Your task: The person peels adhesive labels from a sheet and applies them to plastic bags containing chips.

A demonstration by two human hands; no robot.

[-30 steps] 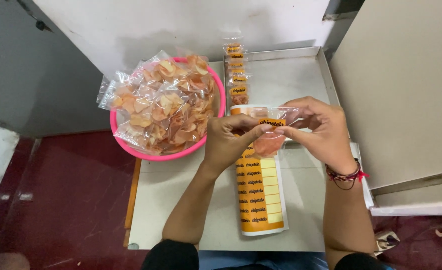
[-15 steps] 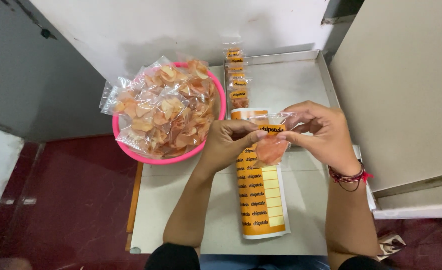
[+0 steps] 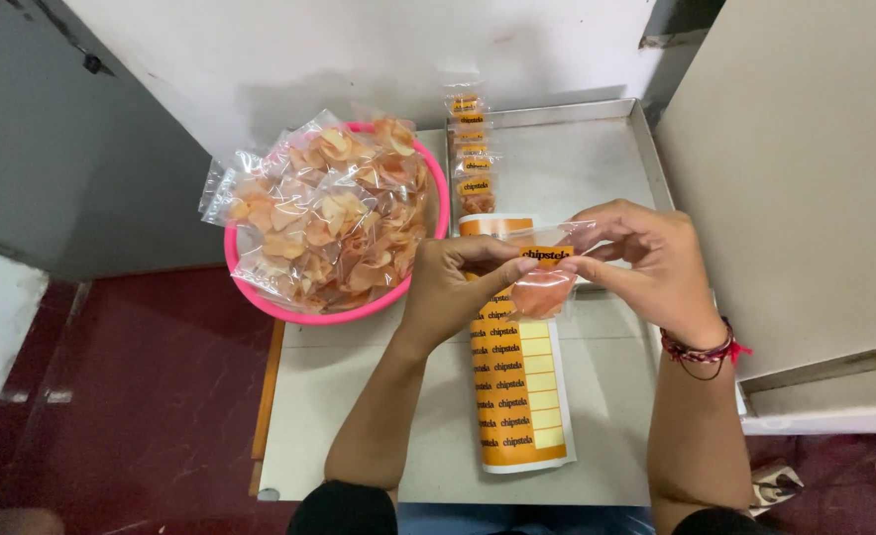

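A small clear packet of orange chips point(image 3: 542, 287), bearing an orange label, hangs above a sheet of orange stickers point(image 3: 513, 381) on the pale surface point(image 3: 359, 396). The left hand point(image 3: 453, 287) and right hand point(image 3: 646, 263) each have a narrow pinching grip on the packet's top edge. A pink basin point(image 3: 430, 213) heaped with bagged chips sits at left; a row of labelled packets point(image 3: 471, 149) lies in a metal tray point(image 3: 646, 149) beyond.

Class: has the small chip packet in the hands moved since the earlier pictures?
Yes. The chip packet has dropped slightly nearer the person, lower over the sticker sheet.
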